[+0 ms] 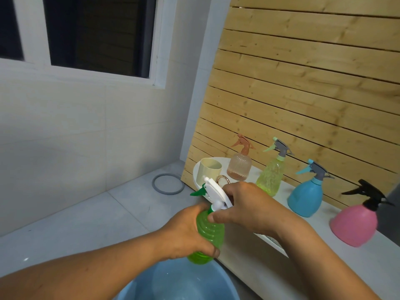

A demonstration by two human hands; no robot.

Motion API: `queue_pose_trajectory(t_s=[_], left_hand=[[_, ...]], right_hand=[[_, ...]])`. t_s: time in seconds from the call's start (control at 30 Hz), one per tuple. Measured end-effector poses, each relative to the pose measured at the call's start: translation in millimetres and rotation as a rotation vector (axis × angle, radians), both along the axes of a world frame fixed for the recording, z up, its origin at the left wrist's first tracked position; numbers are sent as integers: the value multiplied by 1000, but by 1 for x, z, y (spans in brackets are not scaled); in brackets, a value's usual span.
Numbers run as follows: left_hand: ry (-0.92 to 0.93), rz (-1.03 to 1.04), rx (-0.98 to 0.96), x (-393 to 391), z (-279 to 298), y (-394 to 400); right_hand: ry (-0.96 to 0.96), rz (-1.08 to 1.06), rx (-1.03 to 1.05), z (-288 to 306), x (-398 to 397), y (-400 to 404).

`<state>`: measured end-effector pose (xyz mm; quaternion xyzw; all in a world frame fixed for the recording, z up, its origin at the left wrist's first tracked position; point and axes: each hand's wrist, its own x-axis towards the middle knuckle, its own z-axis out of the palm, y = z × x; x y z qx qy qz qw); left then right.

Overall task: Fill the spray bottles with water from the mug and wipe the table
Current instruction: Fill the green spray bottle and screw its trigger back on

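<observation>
Green spray bottle (211,231) hangs over the blue basin (177,282), left hand (186,232) wrapped round its body, right hand (244,206) pinching the white trigger head (216,194): hold the body steady, twist at the collar.

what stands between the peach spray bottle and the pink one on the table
Two bottles in the head view: the yellow-green bottle, then the blue bottle.

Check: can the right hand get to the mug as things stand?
Probably not yet. The right hand grips the white spray head of the green bottle, which the left hand holds. The mug stands just beyond, nothing between; the hand must let go first.
</observation>
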<state>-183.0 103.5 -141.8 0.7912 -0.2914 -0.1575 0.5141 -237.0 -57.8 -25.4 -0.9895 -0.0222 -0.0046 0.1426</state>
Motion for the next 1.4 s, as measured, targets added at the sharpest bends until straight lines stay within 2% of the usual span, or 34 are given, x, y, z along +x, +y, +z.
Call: queue_pose_trajectory(t_s=[0.27, 0.33, 0.47, 0.63, 0.87, 0.9, 0.97, 1.03, 1.1, 1.27, 1.33, 1.4], left_hand=[[3, 25, -5, -1, -2, -1], [-5, 25, -7, -2, -2, -1], [-17, 34, -16, -1, 0, -2], [-19, 42, -7, -1, -2, -4], [-6, 63, 0, -1, -4, -4], [-11, 60, 0, -2, -4, -4], [-26, 56, 0, -2, -3, -4], [-33, 65, -5, -2, -2, -4], [-29, 85, -15, -2, -1, -4], [-12, 126, -21, -2, 0, -6], [-13, 126, -29, -2, 1, -6], [-29, 119, -39, -1, 3, -5]], right_hand=[[-100, -46, -212, -4, -3, 8], [-78, -16, -180, -7, -1, 6], [-4, 45, 36, -11, 2, 1], [-16, 24, 38, -10, 2, 1], [-108, -58, -200, -2, -2, 10], [-82, -53, -180, -3, -2, 9], [8, -23, -9, -4, -2, 6], [18, 29, 102, -5, -1, 4], [-57, 51, 82, -5, 1, 4], [-275, 6, -131, -10, 2, 11], [-238, 3, -48, -12, 2, 9], [-110, 26, 128, -10, 2, 7]])
